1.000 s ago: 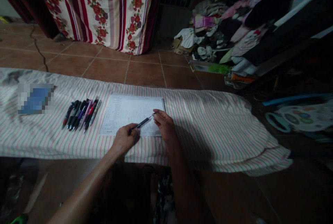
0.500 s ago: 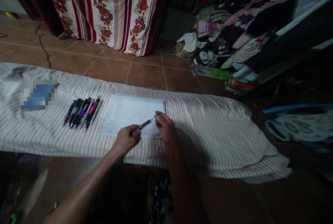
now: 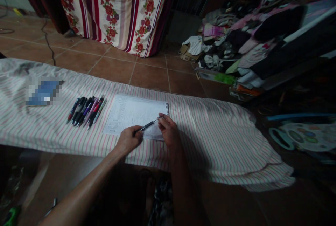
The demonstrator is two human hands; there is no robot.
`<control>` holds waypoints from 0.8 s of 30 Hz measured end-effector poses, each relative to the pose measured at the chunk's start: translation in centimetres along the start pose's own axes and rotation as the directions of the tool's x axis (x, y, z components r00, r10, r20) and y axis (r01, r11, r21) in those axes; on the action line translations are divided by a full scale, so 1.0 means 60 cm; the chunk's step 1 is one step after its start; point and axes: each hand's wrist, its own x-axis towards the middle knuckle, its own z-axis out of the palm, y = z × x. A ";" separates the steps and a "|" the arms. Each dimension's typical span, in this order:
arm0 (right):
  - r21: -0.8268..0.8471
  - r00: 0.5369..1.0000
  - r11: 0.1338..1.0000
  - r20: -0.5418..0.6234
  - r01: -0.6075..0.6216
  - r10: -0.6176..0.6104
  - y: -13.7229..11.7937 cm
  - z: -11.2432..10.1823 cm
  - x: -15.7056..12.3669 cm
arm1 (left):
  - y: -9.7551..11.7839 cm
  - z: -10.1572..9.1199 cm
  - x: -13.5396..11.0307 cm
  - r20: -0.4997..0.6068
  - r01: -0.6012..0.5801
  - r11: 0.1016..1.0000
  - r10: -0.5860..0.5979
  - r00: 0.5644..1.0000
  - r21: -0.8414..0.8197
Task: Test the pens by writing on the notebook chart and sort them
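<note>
A dark pen (image 3: 147,125) is held slantwise above the spiral notebook (image 3: 131,112). My left hand (image 3: 129,139) is closed around the lower left end of its barrel. At the other end, my right hand (image 3: 168,128) pinches the pen's thin, pale tip end between thumb and fingers. Whether a small loose part is in the right fingertips is too small to tell. The notebook lies flat under both hands, with its coil on the right edge and faint print at the left of the page. Left of it, several pens (image 3: 85,112) lie side by side.
A striped cloth (image 3: 210,135) covers the long surface. At its left lies a blurred-out blue item (image 3: 44,93). Beyond are a tiled floor (image 3: 115,66), a floral curtain (image 3: 112,12) and a heap of clothes (image 3: 236,33). A pale plastic object (image 3: 304,135) stands at right.
The view has shifted slightly, so the scene sits a little to the right. Both hands keep their hold on the pen, with almost no movement relative to the notebook.
</note>
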 end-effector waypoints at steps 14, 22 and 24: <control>0.009 1.000 1.000 -0.008 0.003 -0.003 0.000 0.002 -0.001 | -0.003 0.000 0.004 -0.009 -0.002 1.000 0.002 1.000 -0.003; -0.015 1.000 1.000 -0.004 0.013 -0.013 0.002 0.000 0.001 | -0.007 0.000 0.005 -0.011 -0.012 1.000 0.012 1.000 0.021; -0.007 1.000 1.000 -0.002 0.007 -0.007 0.003 0.000 0.002 | -0.007 0.000 0.005 -0.012 -0.014 1.000 0.014 1.000 0.026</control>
